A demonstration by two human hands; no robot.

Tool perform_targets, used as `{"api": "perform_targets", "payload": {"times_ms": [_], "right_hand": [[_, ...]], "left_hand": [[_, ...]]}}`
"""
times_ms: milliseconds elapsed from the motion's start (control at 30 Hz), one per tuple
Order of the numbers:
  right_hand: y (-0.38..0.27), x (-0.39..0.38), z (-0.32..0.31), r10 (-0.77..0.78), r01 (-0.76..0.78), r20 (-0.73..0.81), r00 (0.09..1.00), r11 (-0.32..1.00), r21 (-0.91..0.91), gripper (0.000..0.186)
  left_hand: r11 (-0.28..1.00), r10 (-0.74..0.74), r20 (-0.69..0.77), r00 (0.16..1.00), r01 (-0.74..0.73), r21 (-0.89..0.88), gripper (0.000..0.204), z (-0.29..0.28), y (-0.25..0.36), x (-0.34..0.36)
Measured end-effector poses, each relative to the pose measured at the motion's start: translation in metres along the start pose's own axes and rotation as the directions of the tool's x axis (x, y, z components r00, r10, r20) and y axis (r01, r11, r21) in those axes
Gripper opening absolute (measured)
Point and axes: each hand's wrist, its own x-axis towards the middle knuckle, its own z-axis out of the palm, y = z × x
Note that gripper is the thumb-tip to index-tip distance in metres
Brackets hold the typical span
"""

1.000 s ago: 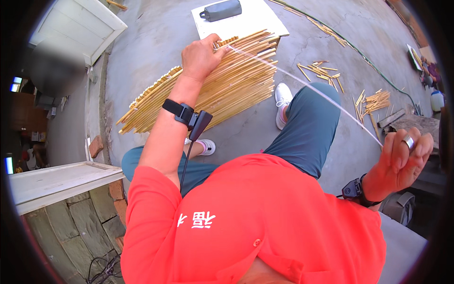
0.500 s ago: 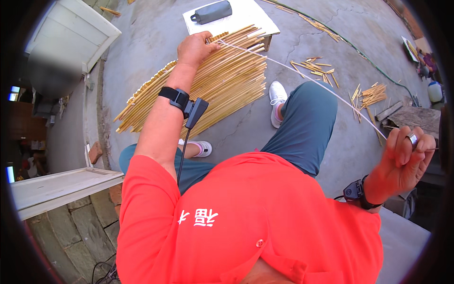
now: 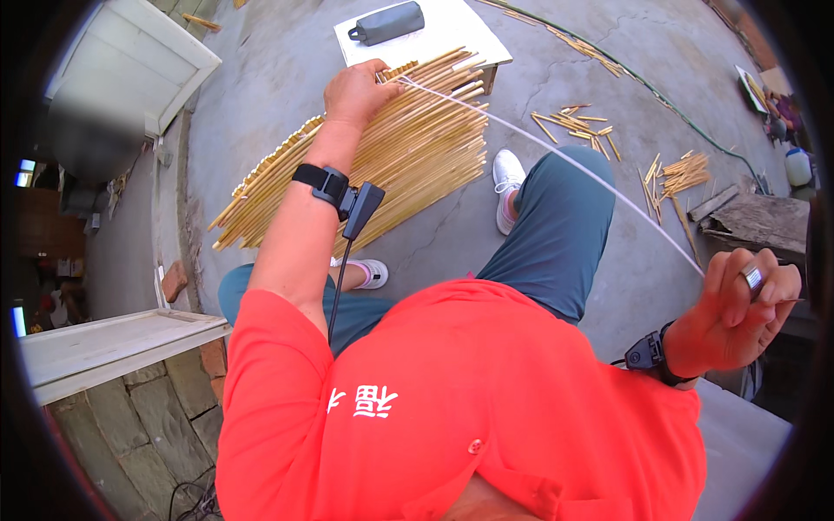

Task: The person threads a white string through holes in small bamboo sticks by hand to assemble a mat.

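A mat of tan plant stalks [image 3: 408,143] laid side by side slants across the upper left, with stitching along its far edge. My left hand [image 3: 358,91] is closed on that far edge near its right end, fingertips partly hidden. From beside those fingers a white string [image 3: 556,154] runs to my right hand [image 3: 738,304], held far out to the right. The right fingers are pinched together on the string, and a thin needle-like tip pokes out beyond them. A wide metal ring [image 3: 753,278] sits on one right finger.
A small white table [image 3: 473,43] with a grey zip pouch [image 3: 387,23] stands beyond the mat. Short cut stalks [image 3: 578,126] lie scattered on the concrete, with a bundle [image 3: 686,172] near a weathered board [image 3: 756,221]. A green hose [image 3: 686,117] crosses the floor; white door panels [image 3: 130,61] stand left.
The string has slackened from a straight line into a slight bow. My right hand has shifted slightly downward, while my left hand keeps its place on the mat.
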Motion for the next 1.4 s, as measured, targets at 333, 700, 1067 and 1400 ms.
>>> {"api": "perform_targets", "payload": {"times_ms": [333, 700, 1067, 1400], "right_hand": [[-0.001, 0.015, -0.075, 0.19, -0.11, -0.316, 0.93, 0.961, 0.252, 0.007], [0.014, 0.038, -0.104, 0.432, -0.307, -0.303, 0.85, 0.872, 0.381, 0.006], [0.072, 0.041, -0.008, 0.33, -0.434, -0.283, 0.901, 0.663, -0.609, 0.013], [0.22, 0.043, 0.042, 0.694, -0.064, 0.649, 0.312, 0.697, -0.714, 0.007]], "left_hand": [[0.918, 0.333, 0.019, 0.943, -0.32, -0.236, 0.028, -0.025, 0.061, -0.146], [0.754, 0.537, -0.277, 0.797, -0.601, -0.266, 0.027, -0.02, 0.043, -0.18], [0.758, 0.578, -0.114, 0.808, -0.583, -0.293, 0.041, -0.028, 0.049, -0.181], [0.753, 0.556, -0.114, 0.823, -0.558, -0.348, 0.047, -0.03, 0.048, -0.183]]}}
